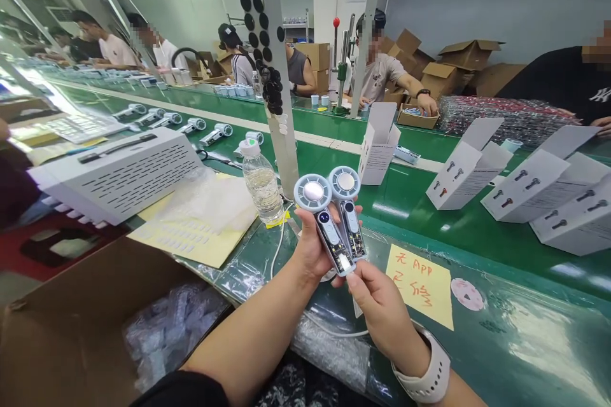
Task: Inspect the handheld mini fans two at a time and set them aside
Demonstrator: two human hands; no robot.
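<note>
My left hand [312,248] is closed round two small handheld fans [334,216], held side by side with their round heads up. Both fans are pale grey-blue with dark panels on the handles. My right hand [377,305] pinches the lower end of the nearer fan's handle, fingers pressed together; what they grip there is too small to name. A white watch strap [429,375] is on that wrist. A white cable [277,248] runs across the table below the fans.
A water bottle [261,181] stands by a metal post [277,70]. A yellow note [422,283] lies on the green bench [525,331]. White cartons [465,168] and more fans [214,133] sit on the conveyor. An open cardboard box [71,337] is at lower left. Other workers sit opposite.
</note>
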